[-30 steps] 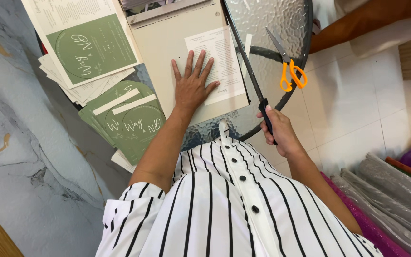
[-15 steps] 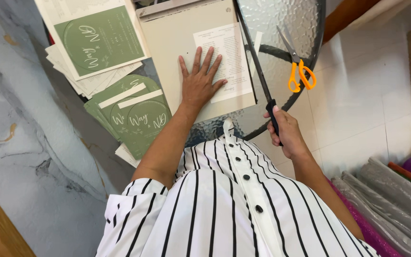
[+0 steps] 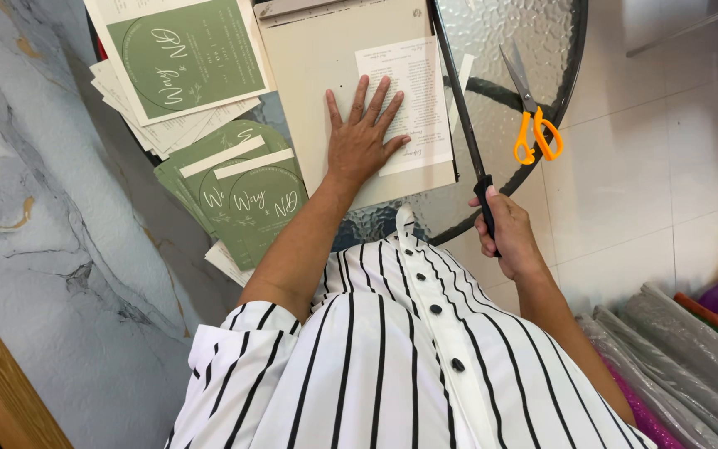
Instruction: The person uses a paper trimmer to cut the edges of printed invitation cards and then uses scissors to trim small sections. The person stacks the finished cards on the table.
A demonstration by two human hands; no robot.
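Left hand (image 3: 361, 141) flat, fingers spread, pressing printed sheet (image 3: 413, 100) on cutter board (image 3: 317, 58); right hand (image 3: 508, 237) fingers wrapped around blade handle (image 3: 487, 208).

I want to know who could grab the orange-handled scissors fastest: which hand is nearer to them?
The right hand, gripping the cutter's black handle just below the scissors. The left hand lies flat on the printed sheet, across the blade arm.

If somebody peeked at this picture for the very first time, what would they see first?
Probably the left hand spread flat on a printed sheet on the beige paper cutter in the middle. Right beside it, the right hand grips the black handle of the long cutter blade. Bright orange-handled scissors lie on the glass table to the right, and green round-patterned cards sit to the left.
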